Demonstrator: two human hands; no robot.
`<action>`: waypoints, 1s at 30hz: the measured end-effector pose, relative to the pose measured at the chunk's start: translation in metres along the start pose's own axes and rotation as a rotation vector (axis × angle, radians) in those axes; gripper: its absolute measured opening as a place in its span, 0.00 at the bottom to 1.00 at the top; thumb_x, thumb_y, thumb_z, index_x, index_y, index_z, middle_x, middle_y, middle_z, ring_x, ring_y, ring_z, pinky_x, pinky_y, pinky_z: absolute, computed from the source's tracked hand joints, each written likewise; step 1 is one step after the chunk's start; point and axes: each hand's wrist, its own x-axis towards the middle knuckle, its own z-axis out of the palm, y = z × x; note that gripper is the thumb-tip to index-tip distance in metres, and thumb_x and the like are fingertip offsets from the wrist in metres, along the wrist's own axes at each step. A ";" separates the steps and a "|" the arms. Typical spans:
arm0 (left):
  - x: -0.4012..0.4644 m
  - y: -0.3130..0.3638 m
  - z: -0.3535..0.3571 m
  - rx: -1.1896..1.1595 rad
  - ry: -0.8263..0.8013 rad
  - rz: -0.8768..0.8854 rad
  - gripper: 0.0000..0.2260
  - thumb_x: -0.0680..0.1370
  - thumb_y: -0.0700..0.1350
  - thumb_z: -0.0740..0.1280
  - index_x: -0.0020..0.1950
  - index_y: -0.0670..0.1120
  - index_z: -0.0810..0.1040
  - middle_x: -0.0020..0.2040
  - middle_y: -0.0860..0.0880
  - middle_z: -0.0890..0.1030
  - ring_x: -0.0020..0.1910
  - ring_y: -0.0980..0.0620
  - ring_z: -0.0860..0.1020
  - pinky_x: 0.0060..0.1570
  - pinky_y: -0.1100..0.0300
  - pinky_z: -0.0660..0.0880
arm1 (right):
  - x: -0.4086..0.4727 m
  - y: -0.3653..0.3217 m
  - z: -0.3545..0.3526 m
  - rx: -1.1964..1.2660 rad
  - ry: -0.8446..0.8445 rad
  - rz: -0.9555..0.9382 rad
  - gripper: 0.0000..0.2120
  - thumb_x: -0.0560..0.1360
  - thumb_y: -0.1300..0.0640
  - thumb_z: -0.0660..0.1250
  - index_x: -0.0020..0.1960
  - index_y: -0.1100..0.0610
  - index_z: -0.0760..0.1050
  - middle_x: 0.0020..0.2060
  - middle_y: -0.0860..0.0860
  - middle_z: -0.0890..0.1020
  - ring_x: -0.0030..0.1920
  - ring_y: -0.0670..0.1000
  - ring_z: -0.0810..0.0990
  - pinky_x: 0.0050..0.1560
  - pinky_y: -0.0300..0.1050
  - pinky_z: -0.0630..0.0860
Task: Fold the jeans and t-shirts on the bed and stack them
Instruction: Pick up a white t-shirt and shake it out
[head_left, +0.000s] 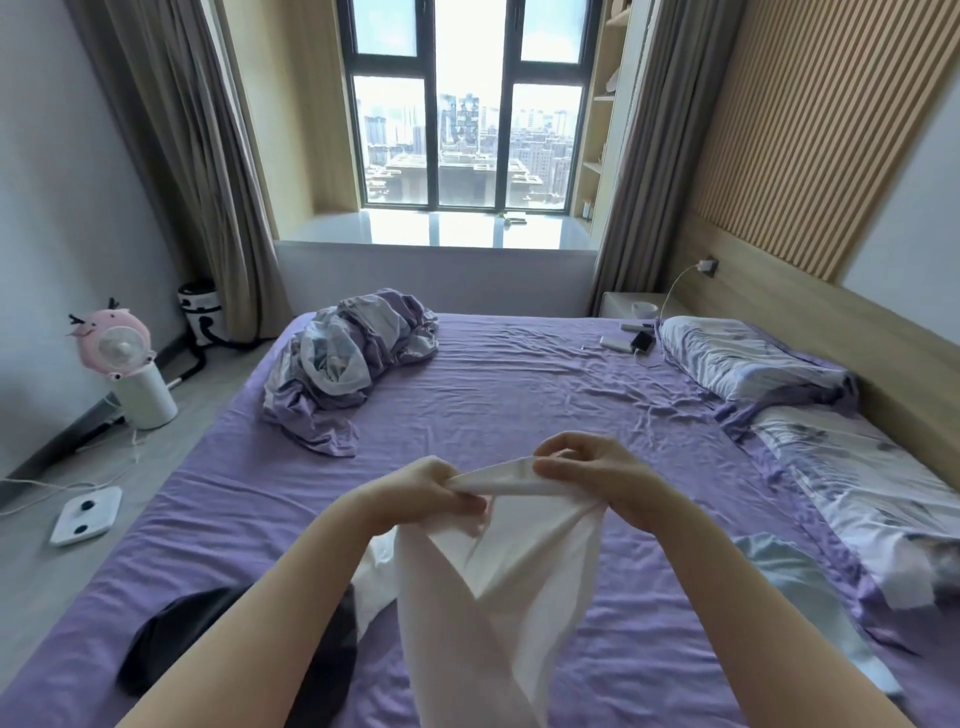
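Fingers (470, 501) of the left hand (426, 493) and the right hand (597, 478) pinch the top edge of a white t-shirt (498, 571), holding it up above a purple bed (519, 395). Its fabric hangs down between the forearms. A dark garment (171, 634) lies on the bed below the left arm, a pale blue garment (795, 582) beside the right arm.

A white t-shirt (498, 561) hangs over a bed (519, 395) covered in a plain purple sheet. A dark, near-black garment (171, 639) and a pale blue one (795, 587) lie on it. The crumpled duvet (343, 364) is purple with white floral patches; the pillows (748, 358) are white with grey-blue flowers and purple borders. The curtains (171, 130) are taupe, the fan (117, 338) pink and white.
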 end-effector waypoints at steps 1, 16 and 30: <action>-0.002 0.004 -0.003 -0.104 -0.015 -0.016 0.06 0.74 0.45 0.70 0.40 0.44 0.79 0.32 0.51 0.75 0.28 0.57 0.70 0.29 0.65 0.66 | -0.001 0.001 0.000 -0.030 -0.054 -0.003 0.09 0.67 0.55 0.76 0.47 0.52 0.80 0.38 0.49 0.82 0.37 0.45 0.79 0.35 0.35 0.73; 0.003 0.074 -0.024 -0.599 0.312 -0.060 0.16 0.78 0.55 0.64 0.44 0.42 0.79 0.35 0.46 0.81 0.30 0.50 0.78 0.32 0.61 0.75 | -0.010 0.051 0.091 -0.851 0.674 -0.493 0.07 0.68 0.49 0.71 0.44 0.51 0.78 0.51 0.51 0.77 0.48 0.55 0.75 0.46 0.48 0.72; 0.000 0.031 -0.009 0.310 0.739 0.370 0.12 0.72 0.51 0.72 0.51 0.46 0.79 0.45 0.48 0.79 0.46 0.50 0.77 0.51 0.52 0.74 | 0.028 -0.014 0.037 -0.139 0.314 -0.183 0.08 0.76 0.62 0.64 0.39 0.55 0.77 0.32 0.52 0.78 0.35 0.51 0.77 0.43 0.57 0.79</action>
